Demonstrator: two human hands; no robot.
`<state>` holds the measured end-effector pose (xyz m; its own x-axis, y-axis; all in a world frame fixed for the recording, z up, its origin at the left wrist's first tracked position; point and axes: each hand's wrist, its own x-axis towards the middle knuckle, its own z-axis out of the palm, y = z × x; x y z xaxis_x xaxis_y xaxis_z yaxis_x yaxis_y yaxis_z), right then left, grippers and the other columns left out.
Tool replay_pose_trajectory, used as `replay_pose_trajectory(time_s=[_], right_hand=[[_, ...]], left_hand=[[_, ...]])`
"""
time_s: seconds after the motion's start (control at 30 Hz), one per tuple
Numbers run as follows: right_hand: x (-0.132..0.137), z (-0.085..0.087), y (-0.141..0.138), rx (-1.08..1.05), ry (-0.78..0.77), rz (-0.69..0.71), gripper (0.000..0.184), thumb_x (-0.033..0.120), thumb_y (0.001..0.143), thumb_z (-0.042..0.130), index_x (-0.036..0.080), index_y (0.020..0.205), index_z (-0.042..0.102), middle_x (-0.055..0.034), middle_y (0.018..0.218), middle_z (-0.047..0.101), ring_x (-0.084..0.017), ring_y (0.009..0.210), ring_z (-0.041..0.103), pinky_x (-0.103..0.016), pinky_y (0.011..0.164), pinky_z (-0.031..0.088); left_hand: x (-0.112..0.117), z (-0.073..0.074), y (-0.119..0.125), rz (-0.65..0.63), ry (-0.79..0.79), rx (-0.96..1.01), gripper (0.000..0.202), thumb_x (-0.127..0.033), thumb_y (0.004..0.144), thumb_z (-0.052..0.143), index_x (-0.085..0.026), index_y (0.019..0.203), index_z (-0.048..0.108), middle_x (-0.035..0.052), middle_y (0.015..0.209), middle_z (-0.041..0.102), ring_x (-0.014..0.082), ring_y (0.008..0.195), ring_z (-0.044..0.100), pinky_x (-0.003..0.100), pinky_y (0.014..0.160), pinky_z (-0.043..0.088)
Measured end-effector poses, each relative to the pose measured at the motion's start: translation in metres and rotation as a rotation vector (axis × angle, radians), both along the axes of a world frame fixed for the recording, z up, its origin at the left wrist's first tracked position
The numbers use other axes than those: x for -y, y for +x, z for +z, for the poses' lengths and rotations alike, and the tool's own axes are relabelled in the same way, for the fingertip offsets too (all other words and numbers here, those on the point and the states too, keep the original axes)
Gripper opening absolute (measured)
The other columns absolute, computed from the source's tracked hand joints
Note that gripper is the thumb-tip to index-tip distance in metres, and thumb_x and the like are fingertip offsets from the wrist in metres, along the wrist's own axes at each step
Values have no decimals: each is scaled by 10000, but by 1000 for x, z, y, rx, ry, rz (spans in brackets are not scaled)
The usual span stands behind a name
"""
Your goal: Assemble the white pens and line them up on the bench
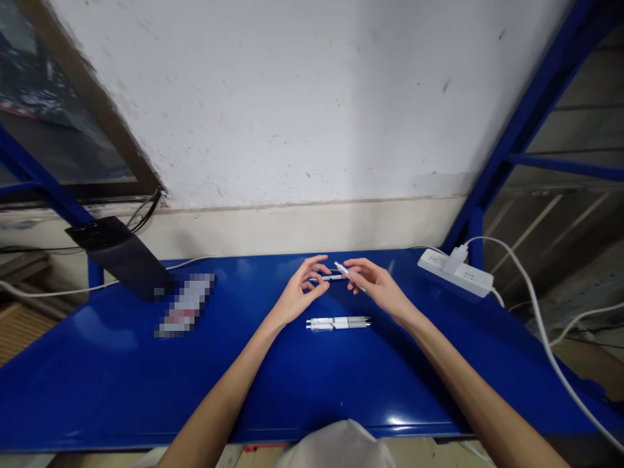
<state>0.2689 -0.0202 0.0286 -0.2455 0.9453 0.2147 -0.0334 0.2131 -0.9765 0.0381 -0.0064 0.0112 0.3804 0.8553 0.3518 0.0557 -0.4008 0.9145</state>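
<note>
My right hand [374,285] is closed on a white pen [351,275], which it holds tilted above the blue table [273,383]. Across from it, my left hand [303,288] has its fingers curved and apart, with nothing visible in them. Behind and between the hands, another white pen [333,277] lies on the table, its ends partly hidden by my fingers. Nearer to me, white pens [338,322] with clips at the left and grey tips at the right lie side by side.
A white power strip [455,272] with a plug and cable sits at the table's right. On the left stand a black box-like object [129,257] and a blurred-out flat item [186,305]. A white wall [273,117] rises behind; blue frame posts [507,130] flank the table.
</note>
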Motion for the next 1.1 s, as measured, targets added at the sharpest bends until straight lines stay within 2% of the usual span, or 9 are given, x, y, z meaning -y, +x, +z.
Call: replay_pose_trajectory(time_s=[0.07,0.17,0.27,0.47,0.6,0.8,0.9,1.0,1.1], right_hand=[[0,-5,-1,41,19,51,334,473,891,753,226,1106,687,-28,884,684,-187,772,656,-340,714,514],[0,-10,-2,115,30,139,321,487,919,720,218,1090,685,-44,947,699,-184,774,663,-351,751,523],[0,-11,1,200,34,164,331,512,963,651,225,1122,689,-51,977,708,-193,795,670,-364,795,521],[-12,-12,18,312,36,-76,353,529,1009,537,228,1055,716,-39,877,717,-195,729,613,-346,740,461],[-15,-8,22,254,85,-106,327,521,984,587,222,1032,710,-26,797,669,-193,727,578,-340,722,446],[-12,0,20,201,117,-127,312,520,970,609,228,1005,715,-28,794,660,-199,755,587,-354,770,461],[-11,1,25,263,70,-107,340,537,964,604,218,984,723,-21,771,638,-190,727,564,-341,729,446],[-10,-1,32,364,18,-20,346,545,944,632,211,944,720,-8,739,607,-180,700,538,-325,683,419],[-10,-4,38,437,4,119,291,492,940,642,211,911,710,-12,758,635,-188,725,575,-332,718,440]], left_hand=[[3,3,1,-21,43,-71,478,-343,940,713,-262,1393,586,95,1263,668,178,961,640,248,728,498],[4,5,2,-31,73,-153,288,-358,958,691,-231,1216,695,75,1151,725,184,923,656,258,706,479],[1,2,1,5,56,-150,232,-384,961,692,-215,1117,723,71,1087,761,205,949,694,268,716,475],[-12,-3,-8,181,-29,29,255,-405,912,739,-184,1029,691,61,898,772,186,794,702,255,643,457],[-15,0,-10,220,-63,132,294,-448,900,730,-179,984,646,53,859,752,140,663,612,228,542,393],[-12,4,-9,195,-80,118,299,-469,912,705,-191,979,618,50,867,735,146,692,608,229,553,401],[-11,6,-12,123,-90,51,274,-454,926,695,-197,967,612,49,890,741,150,713,619,233,578,413],[-10,8,-19,14,-108,-78,246,-437,949,675,-196,992,650,56,913,760,161,745,647,248,626,441],[-10,11,-29,-95,-103,-250,225,-412,963,656,-206,1027,720,61,943,778,193,855,691,280,744,478]])
